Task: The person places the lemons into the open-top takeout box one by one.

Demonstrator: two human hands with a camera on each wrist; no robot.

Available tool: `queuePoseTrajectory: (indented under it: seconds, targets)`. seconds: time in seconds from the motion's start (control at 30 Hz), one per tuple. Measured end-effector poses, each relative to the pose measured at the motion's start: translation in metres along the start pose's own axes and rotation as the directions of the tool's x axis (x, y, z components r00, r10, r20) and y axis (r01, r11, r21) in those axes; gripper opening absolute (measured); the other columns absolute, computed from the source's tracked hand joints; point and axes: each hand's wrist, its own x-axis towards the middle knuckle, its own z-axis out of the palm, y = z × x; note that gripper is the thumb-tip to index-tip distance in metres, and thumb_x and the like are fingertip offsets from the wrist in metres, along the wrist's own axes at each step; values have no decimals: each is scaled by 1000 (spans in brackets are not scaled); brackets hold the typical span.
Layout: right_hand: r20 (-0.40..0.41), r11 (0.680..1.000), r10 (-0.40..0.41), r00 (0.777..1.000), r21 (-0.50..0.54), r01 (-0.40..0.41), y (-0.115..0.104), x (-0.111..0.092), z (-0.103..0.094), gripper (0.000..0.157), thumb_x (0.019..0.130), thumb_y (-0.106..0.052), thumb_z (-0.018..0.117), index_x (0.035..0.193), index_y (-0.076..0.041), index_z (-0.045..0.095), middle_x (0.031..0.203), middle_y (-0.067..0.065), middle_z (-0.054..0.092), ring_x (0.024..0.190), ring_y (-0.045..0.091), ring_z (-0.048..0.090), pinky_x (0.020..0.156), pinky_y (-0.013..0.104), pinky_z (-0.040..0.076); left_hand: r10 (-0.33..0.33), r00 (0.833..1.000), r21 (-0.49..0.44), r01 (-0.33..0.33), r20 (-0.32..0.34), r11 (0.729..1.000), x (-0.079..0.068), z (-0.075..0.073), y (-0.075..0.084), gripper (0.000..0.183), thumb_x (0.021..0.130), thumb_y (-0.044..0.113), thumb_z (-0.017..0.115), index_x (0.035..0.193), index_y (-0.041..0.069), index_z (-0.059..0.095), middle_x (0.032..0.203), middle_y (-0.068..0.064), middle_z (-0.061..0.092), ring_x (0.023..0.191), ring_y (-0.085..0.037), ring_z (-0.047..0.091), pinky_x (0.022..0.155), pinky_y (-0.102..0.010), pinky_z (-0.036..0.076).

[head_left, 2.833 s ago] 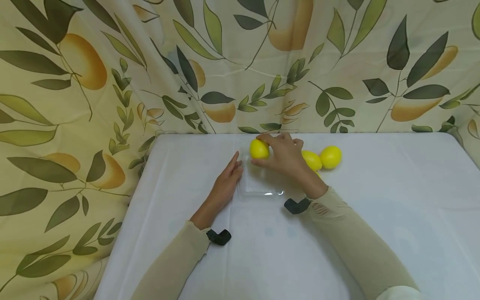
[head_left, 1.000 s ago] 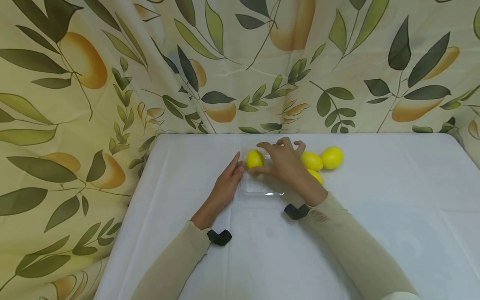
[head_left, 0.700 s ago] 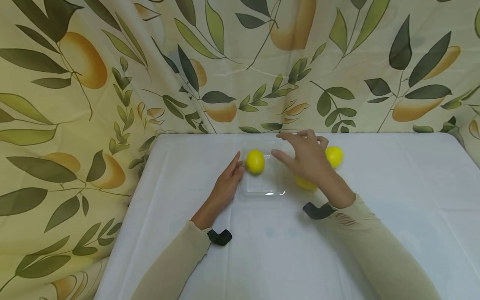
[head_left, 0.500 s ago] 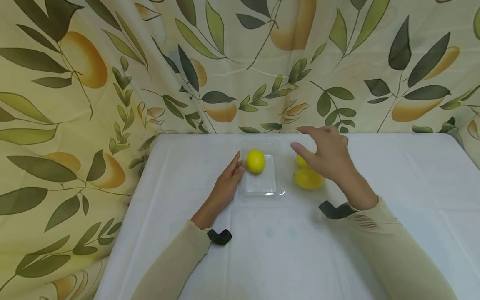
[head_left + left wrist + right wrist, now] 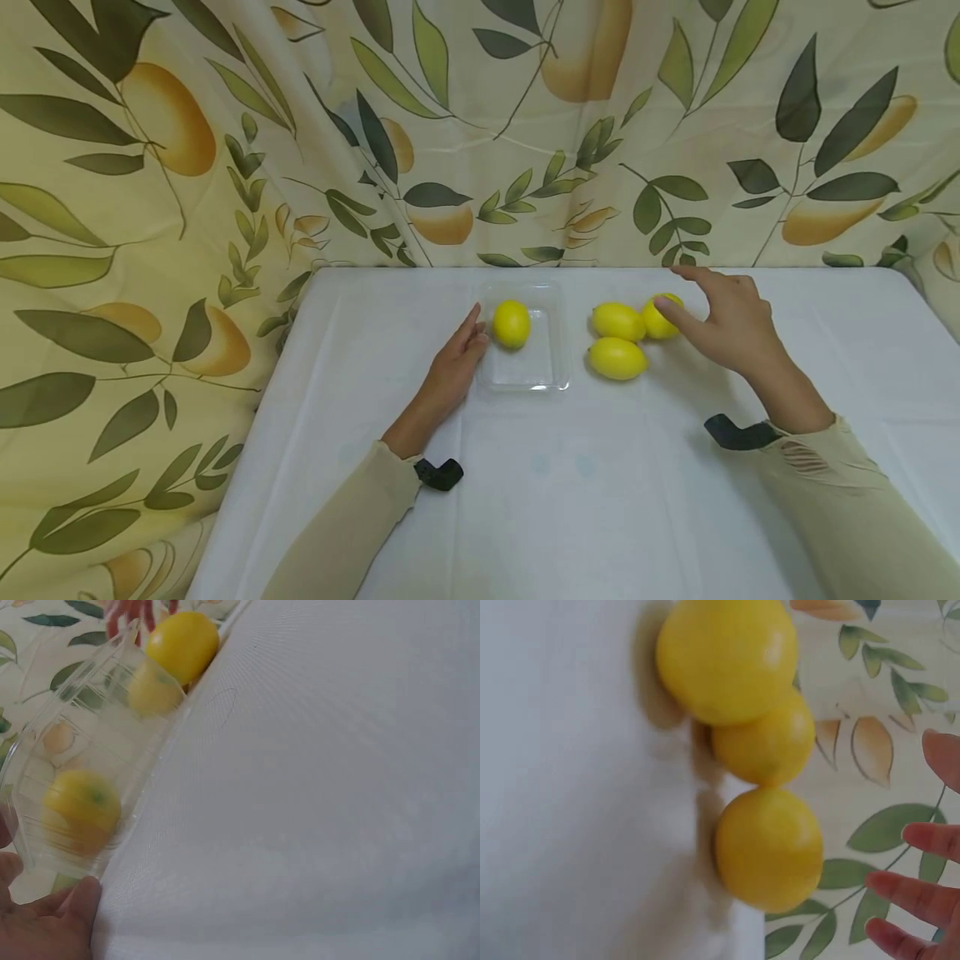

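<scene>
In the head view, a clear plastic container [image 5: 522, 385] stands on the table with one yellow lemon [image 5: 512, 324] in its left part. My left hand [image 5: 447, 367] rests along the container's left wall, its fingers fairly straight; some fingertips are cropped in the left wrist view. Right of the container lie three more lemons: a back one [image 5: 618, 322], a front one [image 5: 617, 358] and a right one [image 5: 662, 317]. My right hand [image 5: 731, 325] hovers just right of that last lemon, thumb and fingers spread, holding nothing. In the right wrist view its fingers [image 5: 915, 896] stand apart from the lemons.
A white cloth covers the table [image 5: 525, 517]. Right behind its back edge hangs a curtain [image 5: 525, 167] patterned with leaves and fruit, which also runs down the left side. Dark wrist cameras are strapped to both forearms.
My right hand lowered a lemon into the container, let it go, then moved right, past the other lemons, uncovering them. My left hand stayed by the container.
</scene>
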Motion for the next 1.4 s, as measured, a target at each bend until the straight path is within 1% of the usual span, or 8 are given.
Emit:
queuePoseTrajectory:
  seconds: [0.2, 0.4, 0.6, 0.77, 0.87, 1.13, 1.27, 1.4]
  targets:
    - [67, 999, 43, 997, 16, -44, 17, 1, 9, 77, 97, -58, 60, 155, -12, 40, 152, 26, 47, 129, 59, 33, 87, 76, 33, 5, 1000, 6, -5, -1, 1000, 1, -2, -2, 54, 108, 46, 44, 153, 60, 20, 163, 6, 40, 152, -13, 34, 128, -41, 24]
    - [102, 999, 22, 995, 46, -27, 28, 3, 19, 82, 95, -55, 66, 157, -11, 36, 153, 27, 46, 129, 60, 33, 93, 74, 32, 15, 1000, -1, -15, 1, 1000, 2, -1, -4, 55, 108, 44, 44, 157, 55, 20, 163, 6, 39, 153, -13, 32, 128, -43, 23]
    - [122, 998, 11, 992, 62, -19, 36, 7, 24, 86, 92, -55, 69, 158, -10, 36, 153, 27, 46, 130, 60, 35, 99, 72, 33, 16, 1000, -9, -16, 1, 1000, 2, -1, -2, 55, 108, 44, 44, 157, 54, 21, 163, 5, 39, 152, -12, 33, 128, -40, 23]
    - [160, 998, 31, 987, 55, -41, 39, 9, 28, 91, 89, -59, 72, 157, -11, 37, 150, 31, 47, 128, 60, 38, 99, 74, 34, 17, 1000, -1, -17, -3, 1000, 2, -1, -1, 56, 108, 43, 44, 158, 51, 21, 163, 4, 39, 152, -13, 33, 128, -41, 23]
    - [181, 997, 48, 982, 47, -58, 41, 10, 29, 95, 86, -62, 73, 157, -12, 36, 147, 35, 47, 127, 59, 40, 98, 74, 35, 11, 1000, 6, -11, -1, 1000, 2, -1, -1, 56, 108, 43, 44, 159, 51, 21, 163, 5, 39, 152, -12, 33, 128, -40, 23]
    - [185, 999, 38, 982, 20, -42, 44, 10, 32, 95, 85, -60, 76, 156, -10, 38, 144, 37, 49, 123, 61, 43, 97, 75, 35, 11, 1000, 5, -11, 2, 1000, 2, -2, 0, 55, 108, 44, 44, 157, 53, 21, 164, 6, 38, 153, -12, 32, 128, -41, 23]
    - [186, 999, 37, 982, 16, -41, 45, 10, 33, 96, 84, -59, 78, 156, -10, 38, 145, 36, 48, 123, 60, 42, 98, 74, 35, 14, 1000, 3, -14, 2, 1000, 2, -2, -1, 55, 108, 43, 44, 158, 52, 21, 164, 5, 38, 153, -12, 32, 128, -41, 23]
    - [183, 999, 41, 982, 20, -46, 43, 11, 35, 96, 82, -60, 78, 155, -10, 39, 145, 35, 49, 125, 59, 42, 99, 75, 34, 16, 1000, 23, -16, -2, 1000, 0, -3, 1, 56, 108, 44, 44, 159, 51, 21, 164, 4, 38, 153, -13, 32, 128, -41, 23]
